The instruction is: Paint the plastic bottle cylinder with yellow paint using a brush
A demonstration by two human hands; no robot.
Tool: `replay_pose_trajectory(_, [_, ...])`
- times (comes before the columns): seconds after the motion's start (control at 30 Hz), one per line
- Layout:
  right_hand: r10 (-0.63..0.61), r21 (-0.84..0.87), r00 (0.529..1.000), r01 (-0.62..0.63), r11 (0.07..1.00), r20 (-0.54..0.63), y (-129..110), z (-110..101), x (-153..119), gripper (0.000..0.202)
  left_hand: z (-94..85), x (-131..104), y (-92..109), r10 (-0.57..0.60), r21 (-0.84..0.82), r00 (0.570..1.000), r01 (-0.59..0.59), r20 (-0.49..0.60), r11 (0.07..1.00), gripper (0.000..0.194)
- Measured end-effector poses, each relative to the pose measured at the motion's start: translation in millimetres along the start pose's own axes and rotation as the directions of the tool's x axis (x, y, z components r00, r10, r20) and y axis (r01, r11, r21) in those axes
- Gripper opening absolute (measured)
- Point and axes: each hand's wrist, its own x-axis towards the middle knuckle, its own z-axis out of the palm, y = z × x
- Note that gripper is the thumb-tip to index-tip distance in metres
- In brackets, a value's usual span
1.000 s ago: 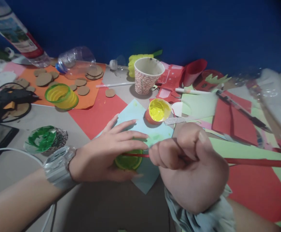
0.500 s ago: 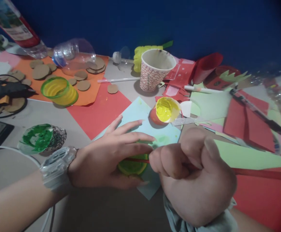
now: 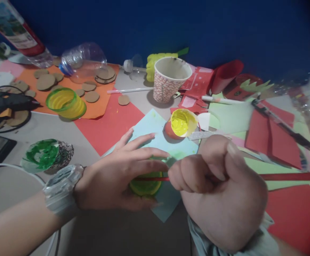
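My left hand, with a clear watch on the wrist, curves its spread fingers and thumb round a green and yellow round plastic piece. That piece rests on light blue paper and is partly hidden by the fingers. My right hand is closed in a fist round a long, thin red stick. The stick runs leftward across the plastic piece, and its far end is hidden at my left hand. Just beyond the hands stands a small cup of yellow paint, tilted towards me.
Green paint fills a small bowl on the left. Behind are a patterned paper cup, a green-rimmed yellow plastic ring, cardboard discs and a clear bottle. A black glue gun lies left; coloured papers cover the right.
My right fist has shifted slightly right, and the red stick has moved with it, its right part now higher. My left hand stays in place round the plastic piece.
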Motion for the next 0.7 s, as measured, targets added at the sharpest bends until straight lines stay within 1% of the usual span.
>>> replay_pose_trajectory(0.27, [0.031, -0.008, 0.999, -0.032, 0.999, -0.028, 4, 7, -5, 0.057, -1.9, 2, 2, 0.012, 0.016, 1.0, -0.012, 0.0, 1.0, 0.052])
replay_pose_trajectory(0.47, [-0.001, 0.035, 0.999, 0.002, 0.999, -0.037, 12, 5, -6, 0.052, -3.5, 3, 1, 0.026, 0.04, 1.0, -0.026, 0.008, 0.999, 0.053])
replay_pose_trajectory(0.57, [-0.037, 0.034, 0.997, 0.039, 0.999, -0.069, 16, 3, -4, 0.05, -2.1, 2, 0, 0.031, 0.05, 0.999, -0.032, 0.011, 0.998, 0.055])
replay_pose_trajectory(0.7, [-0.024, 0.016, 0.996, 0.025, 1.0, -0.081, 8, 2, -2, 0.05, -0.3, 0, -1, 0.028, 0.056, 1.0, -0.029, 0.011, 0.998, 0.056])
